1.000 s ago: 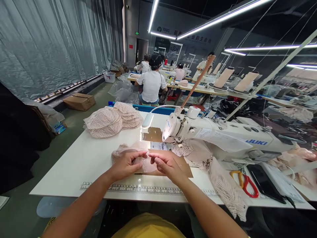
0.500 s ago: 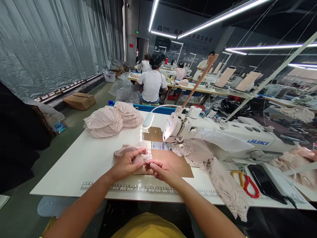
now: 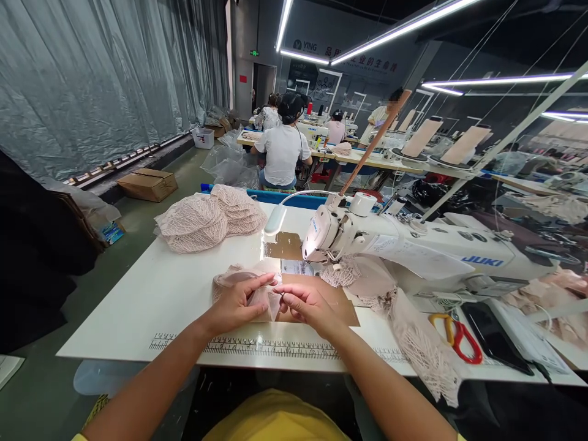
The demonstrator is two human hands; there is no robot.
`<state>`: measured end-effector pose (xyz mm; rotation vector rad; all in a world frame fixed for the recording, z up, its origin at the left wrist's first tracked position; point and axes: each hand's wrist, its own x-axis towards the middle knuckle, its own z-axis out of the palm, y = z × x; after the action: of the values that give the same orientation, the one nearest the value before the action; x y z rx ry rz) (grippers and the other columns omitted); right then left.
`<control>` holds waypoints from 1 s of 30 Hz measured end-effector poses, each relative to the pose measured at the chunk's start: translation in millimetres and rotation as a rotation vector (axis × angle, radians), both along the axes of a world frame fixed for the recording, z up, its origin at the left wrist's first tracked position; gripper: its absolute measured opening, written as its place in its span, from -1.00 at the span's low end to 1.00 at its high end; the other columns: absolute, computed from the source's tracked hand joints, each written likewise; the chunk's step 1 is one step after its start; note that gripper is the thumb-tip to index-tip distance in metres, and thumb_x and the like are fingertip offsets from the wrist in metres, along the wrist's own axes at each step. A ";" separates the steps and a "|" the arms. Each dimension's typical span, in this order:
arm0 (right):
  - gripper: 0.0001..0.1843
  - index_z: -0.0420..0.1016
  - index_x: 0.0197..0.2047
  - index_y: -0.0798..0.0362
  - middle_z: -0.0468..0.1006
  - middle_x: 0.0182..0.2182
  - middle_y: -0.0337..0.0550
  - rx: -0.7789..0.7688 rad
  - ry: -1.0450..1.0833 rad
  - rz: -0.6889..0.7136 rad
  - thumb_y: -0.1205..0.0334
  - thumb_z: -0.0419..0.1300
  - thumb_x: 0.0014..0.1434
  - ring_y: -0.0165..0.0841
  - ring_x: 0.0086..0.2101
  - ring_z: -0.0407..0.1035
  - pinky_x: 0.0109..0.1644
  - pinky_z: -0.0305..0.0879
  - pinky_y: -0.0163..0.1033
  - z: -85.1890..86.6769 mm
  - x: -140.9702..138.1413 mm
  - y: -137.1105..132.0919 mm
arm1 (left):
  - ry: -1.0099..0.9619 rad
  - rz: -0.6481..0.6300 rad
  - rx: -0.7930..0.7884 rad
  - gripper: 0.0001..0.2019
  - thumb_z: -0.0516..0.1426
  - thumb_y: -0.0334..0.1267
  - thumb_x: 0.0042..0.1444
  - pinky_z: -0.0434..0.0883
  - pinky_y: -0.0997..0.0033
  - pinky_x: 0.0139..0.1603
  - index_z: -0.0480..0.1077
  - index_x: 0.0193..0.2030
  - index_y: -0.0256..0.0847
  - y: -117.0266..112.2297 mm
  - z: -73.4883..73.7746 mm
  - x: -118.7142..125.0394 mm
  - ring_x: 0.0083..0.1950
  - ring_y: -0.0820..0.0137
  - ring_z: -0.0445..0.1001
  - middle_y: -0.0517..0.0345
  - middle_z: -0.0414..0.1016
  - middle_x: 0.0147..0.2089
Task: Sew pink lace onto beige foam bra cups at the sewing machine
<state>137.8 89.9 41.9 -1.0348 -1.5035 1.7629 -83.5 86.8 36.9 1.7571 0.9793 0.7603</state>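
My left hand point(image 3: 236, 303) and my right hand point(image 3: 309, 304) meet over a small piece of sheer pink lace fabric point(image 3: 264, 298) on the white sewing table point(image 3: 151, 300). Both pinch its edges with curled fingers, the thumbs almost touching. The fabric lies partly on a brown cardboard sheet point(image 3: 333, 300) in front of the needle of the white JUKI sewing machine point(image 3: 413, 248). A lamp lights the spot.
A heap of pink lace pieces point(image 3: 209, 217) sits at the table's far left. More lace point(image 3: 413, 343) hangs off the front edge right of the machine, near red-and-yellow scissors point(image 3: 457, 337) and a black phone point(image 3: 493, 337). Other people sit at sewing tables behind.
My hands drew closer together over the fabric, gathering it between the fingertips. The view shifted slightly; the rest of the table is unchanged.
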 end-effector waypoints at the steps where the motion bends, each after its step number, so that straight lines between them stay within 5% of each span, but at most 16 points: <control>1: -0.50 0.49 0.00 0.04 0.38 -0.42 -0.25 -0.015 0.008 -0.002 -0.11 0.23 0.10 -0.53 -0.49 0.13 -0.40 0.17 -0.37 0.6 -0.8 -0.3 | -0.002 -0.001 -0.003 -0.37 0.14 -0.34 0.07 0.14 0.18 0.34 0.15 0.32 -0.14 0.1 -0.3 -0.2 0.32 0.19 0.20 0.08 0.23 0.32; 9: -0.49 0.50 -0.04 0.05 0.37 -0.42 -0.29 -0.098 0.058 -0.011 -0.11 0.27 0.05 -0.52 -0.46 0.23 -0.21 0.30 -0.25 -3.7 -2.2 -0.1 | 0.001 0.003 -0.013 -0.37 0.14 -0.33 0.08 0.10 0.19 0.36 0.14 0.33 -0.14 0.6 -0.9 -0.3 0.33 0.21 0.18 0.07 0.22 0.32; 20: -0.54 0.40 -0.13 0.05 0.36 -0.46 -0.30 -0.051 0.002 -0.007 -0.15 0.23 0.08 -0.56 -0.57 0.08 -0.51 0.03 -0.40 -2.3 -1.7 5.4 | -0.003 0.013 -0.010 -0.35 0.16 -0.30 0.07 0.15 0.25 0.34 0.13 0.34 -0.13 1.4 -5.8 -0.6 0.32 0.19 0.20 0.12 0.20 0.34; 30: -0.53 0.40 -0.19 0.06 0.32 -0.48 -0.32 -0.054 -0.036 0.032 -0.17 0.24 0.05 -0.56 -0.58 0.05 -0.52 -0.05 -0.38 4.1 -6.8 8.9 | -0.018 0.004 -0.003 -0.30 0.17 -0.27 0.07 0.13 0.19 0.34 0.07 0.36 -0.14 3.7 -10.4 -1.9 0.34 0.14 0.17 0.08 0.14 0.37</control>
<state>131.0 98.8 45.9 -1.0804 -1.5089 1.8251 -85.5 90.4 26.5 1.7434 0.9723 0.7752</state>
